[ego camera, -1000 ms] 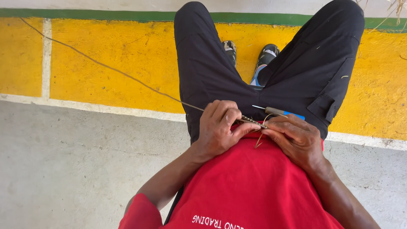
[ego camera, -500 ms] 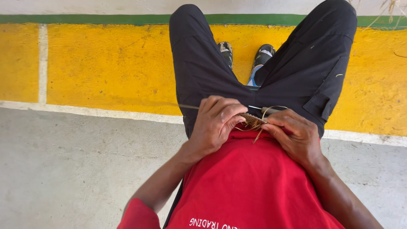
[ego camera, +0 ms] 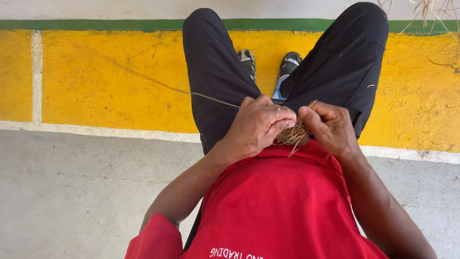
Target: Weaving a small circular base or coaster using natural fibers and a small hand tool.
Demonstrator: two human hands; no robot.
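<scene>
I sit in a red shirt and black trousers, both hands together over my lap. A small round coil of woven brown fibre [ego camera: 293,135] sits between them. My left hand [ego camera: 256,125] pinches its left edge, and a long thin strand [ego camera: 182,90] runs from under this hand up and left across the yellow floor. My right hand [ego camera: 329,126] pinches the coil's right edge, with a short stiff straw end sticking up beside its fingers.
My two shoes [ego camera: 268,64] rest between my knees on a yellow painted strip [ego camera: 110,76] with a green band [ego camera: 96,24] beyond it. Grey concrete [ego camera: 72,192] lies to the left. Loose dry straw [ego camera: 426,12] hangs at the top right.
Both hands have stayed on the coil, working it. The long strand, gone from view half a second ago, again stretches up and left. The camera has shifted slightly.
</scene>
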